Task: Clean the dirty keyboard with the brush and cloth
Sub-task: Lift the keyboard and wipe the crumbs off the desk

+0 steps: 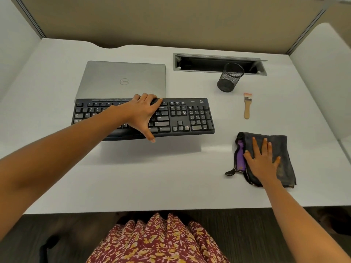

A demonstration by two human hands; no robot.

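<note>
A black keyboard (182,116) is held above the white desk, its shadow on the surface below. My left hand (142,114) grips it across the middle, fingers over the far edge and thumb under the near edge. To the right lies a small brush (247,106) with a wooden handle and pinkish bristles pointing away from me. Nearer to me, a dark folded cloth (281,149) with a purple inner side lies flat on the desk. My right hand (263,160) rests on the cloth with fingers spread and straight.
A closed grey laptop (123,80) lies behind the keyboard. A black mesh pen cup (229,77) stands at the back right, in front of an open cable tray (218,63). Partition walls enclose the white desk (152,177) on three sides.
</note>
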